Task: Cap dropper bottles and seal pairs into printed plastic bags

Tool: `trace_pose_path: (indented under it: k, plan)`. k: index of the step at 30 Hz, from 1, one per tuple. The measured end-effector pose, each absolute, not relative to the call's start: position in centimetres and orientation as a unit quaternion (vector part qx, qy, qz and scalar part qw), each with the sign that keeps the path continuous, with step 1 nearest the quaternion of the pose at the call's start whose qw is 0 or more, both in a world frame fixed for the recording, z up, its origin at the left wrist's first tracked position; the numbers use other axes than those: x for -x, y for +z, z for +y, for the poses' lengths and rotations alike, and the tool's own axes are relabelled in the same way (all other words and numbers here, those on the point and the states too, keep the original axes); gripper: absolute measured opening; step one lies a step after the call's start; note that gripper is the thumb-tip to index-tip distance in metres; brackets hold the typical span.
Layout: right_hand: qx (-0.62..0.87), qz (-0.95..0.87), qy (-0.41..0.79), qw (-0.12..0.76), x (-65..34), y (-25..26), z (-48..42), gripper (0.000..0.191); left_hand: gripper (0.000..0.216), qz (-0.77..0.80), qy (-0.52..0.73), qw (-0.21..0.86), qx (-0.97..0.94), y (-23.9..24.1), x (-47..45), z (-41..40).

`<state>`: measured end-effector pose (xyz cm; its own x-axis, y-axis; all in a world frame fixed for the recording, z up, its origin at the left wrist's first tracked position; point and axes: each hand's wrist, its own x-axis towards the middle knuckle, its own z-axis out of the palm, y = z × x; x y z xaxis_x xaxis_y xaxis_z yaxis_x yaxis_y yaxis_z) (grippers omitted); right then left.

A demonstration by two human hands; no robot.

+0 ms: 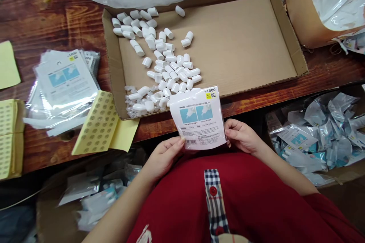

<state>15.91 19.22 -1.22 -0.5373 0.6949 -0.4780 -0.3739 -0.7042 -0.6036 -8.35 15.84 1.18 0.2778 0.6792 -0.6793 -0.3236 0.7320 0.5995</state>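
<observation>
Printed packet (198, 121), held in both hands (165, 155) (243, 136)

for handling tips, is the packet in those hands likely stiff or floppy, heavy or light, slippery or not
The packet is probably semi-stiff: its face looks fairly flat with the left hand and right hand holding it low at the sides. It seems light, since fingers at its edges support it. Its shiny clear margin suggests it could be slippery.
</observation>
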Motion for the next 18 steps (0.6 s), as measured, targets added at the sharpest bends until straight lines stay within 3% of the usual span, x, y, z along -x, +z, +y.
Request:
trace_pose_path:
  k: [8, 18]
  plan:
    - [0.273, -0.241, 0.908, 0.208, -15.5, 0.2, 20.3, 0.033, 0.036, 0.439, 0.315, 0.825, -0.163, 2.8, 8.6, 17.2]
    - [0.256, -0.3, 0.881, 0.261, -14.7, 6.8, 22.6, 0.016, 0.029, 0.284, 0.28, 0.904, -0.157, 5.5, 10.9, 18.7]
